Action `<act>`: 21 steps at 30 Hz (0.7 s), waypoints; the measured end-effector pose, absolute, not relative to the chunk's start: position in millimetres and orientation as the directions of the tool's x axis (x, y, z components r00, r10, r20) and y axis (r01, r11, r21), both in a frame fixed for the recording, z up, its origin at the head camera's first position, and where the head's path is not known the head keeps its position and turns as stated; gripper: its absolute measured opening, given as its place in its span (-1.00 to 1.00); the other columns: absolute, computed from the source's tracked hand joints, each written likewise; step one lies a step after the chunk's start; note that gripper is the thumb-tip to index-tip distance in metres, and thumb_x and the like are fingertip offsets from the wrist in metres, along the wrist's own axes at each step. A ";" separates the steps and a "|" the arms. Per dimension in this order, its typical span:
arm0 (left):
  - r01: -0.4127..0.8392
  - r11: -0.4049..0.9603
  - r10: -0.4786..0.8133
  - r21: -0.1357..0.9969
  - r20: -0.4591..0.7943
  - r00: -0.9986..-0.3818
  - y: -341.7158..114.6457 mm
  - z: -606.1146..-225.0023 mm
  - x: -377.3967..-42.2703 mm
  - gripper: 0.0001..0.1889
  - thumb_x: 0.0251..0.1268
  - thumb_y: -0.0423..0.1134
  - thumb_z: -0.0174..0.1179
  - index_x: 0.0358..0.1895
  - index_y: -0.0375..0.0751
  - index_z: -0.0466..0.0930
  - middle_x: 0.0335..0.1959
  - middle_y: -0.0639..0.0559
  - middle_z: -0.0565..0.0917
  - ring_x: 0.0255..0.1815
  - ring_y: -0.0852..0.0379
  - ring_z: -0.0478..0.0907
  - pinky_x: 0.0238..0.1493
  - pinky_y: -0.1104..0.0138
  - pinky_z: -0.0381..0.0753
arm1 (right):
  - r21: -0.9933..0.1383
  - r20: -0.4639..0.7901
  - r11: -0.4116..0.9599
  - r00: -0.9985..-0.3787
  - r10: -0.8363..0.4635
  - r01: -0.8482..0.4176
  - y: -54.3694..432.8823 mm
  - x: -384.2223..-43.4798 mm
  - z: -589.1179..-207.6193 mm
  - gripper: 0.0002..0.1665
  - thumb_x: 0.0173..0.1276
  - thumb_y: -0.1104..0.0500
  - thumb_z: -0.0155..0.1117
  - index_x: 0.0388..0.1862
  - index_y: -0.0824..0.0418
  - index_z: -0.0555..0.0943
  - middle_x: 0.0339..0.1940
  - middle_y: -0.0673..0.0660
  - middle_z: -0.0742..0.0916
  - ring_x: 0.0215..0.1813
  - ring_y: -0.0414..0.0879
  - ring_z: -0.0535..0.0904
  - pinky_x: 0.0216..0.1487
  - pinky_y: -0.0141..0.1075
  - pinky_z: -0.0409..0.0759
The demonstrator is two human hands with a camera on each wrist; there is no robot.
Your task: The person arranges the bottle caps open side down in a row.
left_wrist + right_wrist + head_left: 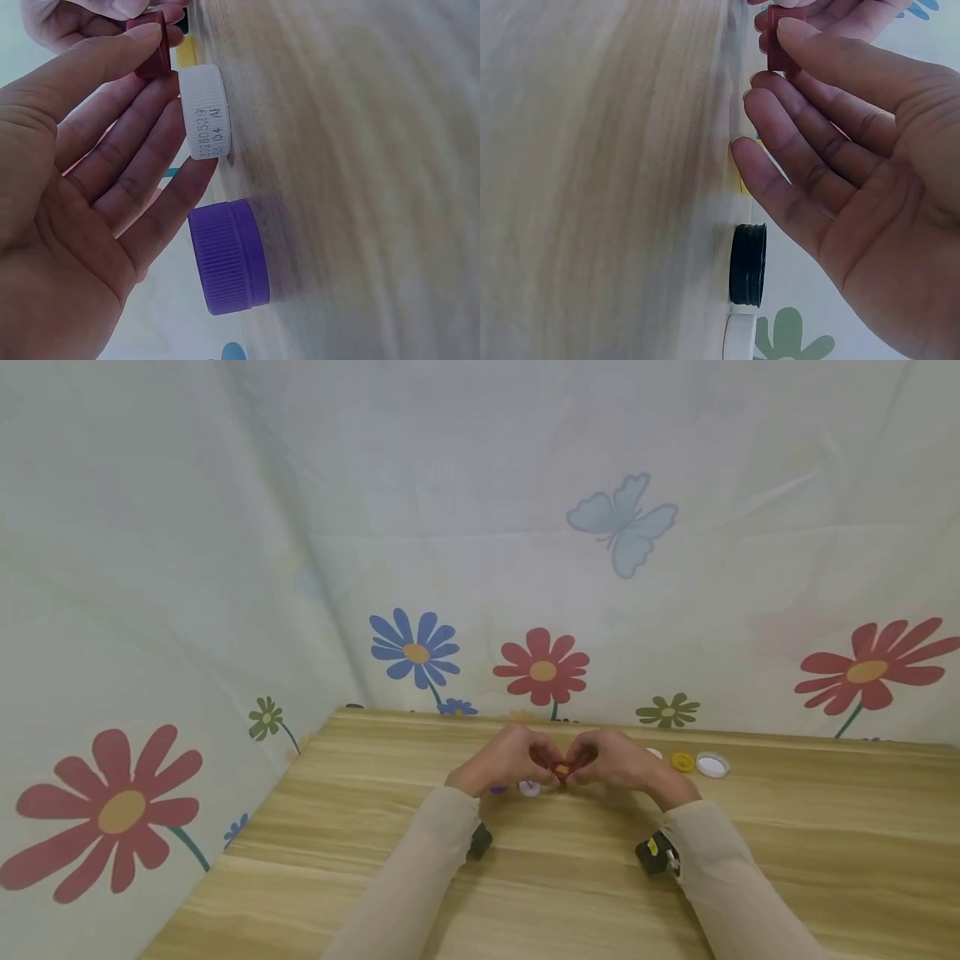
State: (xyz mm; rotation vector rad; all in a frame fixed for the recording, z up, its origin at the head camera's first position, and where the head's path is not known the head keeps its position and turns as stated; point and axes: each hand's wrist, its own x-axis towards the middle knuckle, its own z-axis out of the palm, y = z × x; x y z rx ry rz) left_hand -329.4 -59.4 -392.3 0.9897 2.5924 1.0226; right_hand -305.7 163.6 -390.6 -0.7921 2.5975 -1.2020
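Between my two hands is a small red bottle cap (562,770), held just over the far part of the table. My left hand (510,762) pinches one side of it, thumb on the red cap's face in the left wrist view, the other fingers stretched out behind. From the opposite side my right hand (855,161) pinches the same cap between thumb and fingertips. Close by the left fingers stands a white ribbed cap (204,112) with a printed date code. Nearer the left wrist is a purple ribbed cap (227,259).
Right of the hands on the wooden table (570,877) are a yellow cap (682,762) and a round white lid (712,766). The right wrist view shows a black cap (748,266) beside a white one (739,337). A flower-printed curtain (480,560) hangs behind the table's far edge.
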 end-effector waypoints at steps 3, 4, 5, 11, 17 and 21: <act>0.518 0.545 0.644 0.659 0.066 -0.762 -59.4 -392.2 -328.5 -0.74 0.20 -0.41 0.57 -0.04 -0.19 0.85 -0.26 0.16 0.83 -0.26 0.29 0.73 -0.07 0.44 0.66 | -0.746 0.061 0.539 -0.846 -0.529 -0.391 162.8 -305.8 -391.7 -0.78 0.32 0.33 0.57 -0.12 0.36 0.73 -0.22 0.06 0.82 -0.12 -0.08 0.72 0.04 -0.13 0.66; 0.519 0.547 0.644 0.657 0.065 -0.762 -59.4 -392.2 -328.3 -0.74 0.20 -0.42 0.57 -0.05 -0.19 0.85 -0.26 0.16 0.83 -0.26 0.29 0.73 -0.07 0.45 0.66 | -0.744 0.060 0.543 -0.847 -0.528 -0.391 162.4 -305.6 -392.0 -0.79 0.32 0.33 0.57 -0.12 0.35 0.73 -0.22 0.06 0.81 -0.13 -0.08 0.72 0.04 -0.12 0.66; 0.519 0.549 0.644 0.655 0.065 -0.763 -59.3 -392.4 -328.2 -0.74 0.19 -0.42 0.57 -0.05 -0.20 0.85 -0.26 0.15 0.83 -0.26 0.29 0.73 -0.07 0.45 0.66 | -0.740 0.059 0.547 -0.847 -0.528 -0.392 162.1 -305.5 -392.2 -0.79 0.31 0.33 0.57 -0.12 0.35 0.73 -0.23 0.06 0.81 -0.13 -0.09 0.71 0.03 -0.12 0.67; 0.527 0.566 0.644 0.633 0.059 -0.763 -59.0 -395.1 -329.4 -0.75 0.17 -0.42 0.59 -0.08 -0.19 0.84 -0.29 0.17 0.81 -0.29 0.32 0.70 -0.08 0.45 0.65 | -0.719 0.040 0.579 -0.854 -0.518 -0.385 160.3 -304.4 -392.3 -0.81 0.32 0.34 0.57 -0.13 0.30 0.74 -0.25 0.02 0.80 -0.16 -0.11 0.68 0.05 -0.11 0.65; 0.518 0.584 0.636 0.626 0.044 -0.770 -58.0 -396.4 -330.0 -0.76 0.18 -0.39 0.59 -0.10 -0.14 0.84 -0.33 0.24 0.78 -0.30 0.31 0.69 -0.09 0.45 0.64 | -0.708 0.024 0.600 -0.862 -0.506 -0.373 160.0 -304.5 -393.1 -0.81 0.32 0.33 0.57 -0.14 0.28 0.73 -0.27 0.01 0.78 -0.18 -0.11 0.66 0.06 -0.11 0.65; 0.512 0.587 0.634 0.627 0.037 -0.772 -57.9 -396.4 -328.9 -0.77 0.16 -0.39 0.60 -0.12 -0.13 0.84 -0.35 0.24 0.77 -0.31 0.29 0.68 -0.09 0.44 0.64 | -0.715 0.016 0.599 -0.865 -0.501 -0.361 159.5 -304.5 -393.7 -0.81 0.30 0.34 0.58 -0.15 0.28 0.73 -0.29 0.00 0.78 -0.19 -0.12 0.66 0.01 -0.15 0.65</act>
